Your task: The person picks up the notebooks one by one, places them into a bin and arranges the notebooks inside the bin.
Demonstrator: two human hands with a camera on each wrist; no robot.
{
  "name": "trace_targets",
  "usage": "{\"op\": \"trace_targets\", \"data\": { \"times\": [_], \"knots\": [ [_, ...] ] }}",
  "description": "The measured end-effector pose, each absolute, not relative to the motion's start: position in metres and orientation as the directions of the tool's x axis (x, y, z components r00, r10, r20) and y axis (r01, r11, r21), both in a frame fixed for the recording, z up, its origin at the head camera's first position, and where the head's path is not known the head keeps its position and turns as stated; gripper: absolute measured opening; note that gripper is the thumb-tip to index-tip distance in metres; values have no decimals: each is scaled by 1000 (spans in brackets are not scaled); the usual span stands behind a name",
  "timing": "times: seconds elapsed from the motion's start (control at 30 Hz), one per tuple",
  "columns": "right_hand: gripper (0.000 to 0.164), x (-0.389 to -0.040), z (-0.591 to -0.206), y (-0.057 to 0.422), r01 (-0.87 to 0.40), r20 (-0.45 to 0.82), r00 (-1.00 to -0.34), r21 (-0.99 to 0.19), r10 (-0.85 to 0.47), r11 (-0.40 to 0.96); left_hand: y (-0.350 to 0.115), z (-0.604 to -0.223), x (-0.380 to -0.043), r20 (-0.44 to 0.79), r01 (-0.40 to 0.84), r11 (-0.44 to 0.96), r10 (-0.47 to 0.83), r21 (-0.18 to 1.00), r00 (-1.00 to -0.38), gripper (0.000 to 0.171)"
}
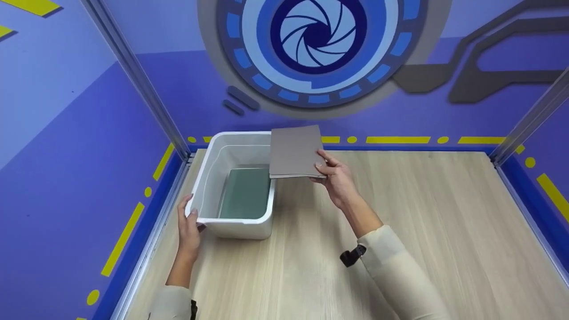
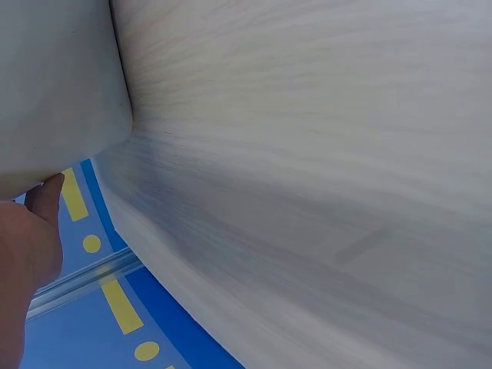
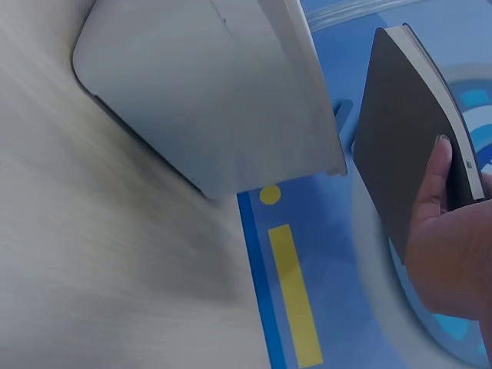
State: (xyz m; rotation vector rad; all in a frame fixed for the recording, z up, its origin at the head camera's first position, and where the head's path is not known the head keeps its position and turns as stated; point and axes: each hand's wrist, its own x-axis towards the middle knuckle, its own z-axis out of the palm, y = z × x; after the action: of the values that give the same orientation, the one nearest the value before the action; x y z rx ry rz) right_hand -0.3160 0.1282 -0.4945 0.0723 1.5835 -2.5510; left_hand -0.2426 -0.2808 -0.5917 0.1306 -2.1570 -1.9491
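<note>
A grey-brown notebook is in my right hand, pinched at its right edge with the thumb on the cover. Its left edge overlaps the right rim of a white plastic bin in the head view. In the right wrist view the notebook shows its pale page edges, held above the tabletop beside the bin. On the bin's bottom lies a flat dark green item, perhaps a book. My left hand grips the bin's front left corner at the rim; in the left wrist view only part of that hand shows.
The bin stands on a light wood-grain table, near its left edge. Blue printed panels rise behind and at both sides, with metal corner posts. Bare wood surface extends right of the bin.
</note>
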Motion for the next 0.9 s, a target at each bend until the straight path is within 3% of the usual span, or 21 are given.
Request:
{"op": "trace_targets", "data": {
  "times": [0.9],
  "knots": [
    [57, -307, -493, 43, 205, -155, -976, -888, -151, -411, -280, -594, -243, 130, 103, 117, -254, 988, -958, 50]
  ]
}}
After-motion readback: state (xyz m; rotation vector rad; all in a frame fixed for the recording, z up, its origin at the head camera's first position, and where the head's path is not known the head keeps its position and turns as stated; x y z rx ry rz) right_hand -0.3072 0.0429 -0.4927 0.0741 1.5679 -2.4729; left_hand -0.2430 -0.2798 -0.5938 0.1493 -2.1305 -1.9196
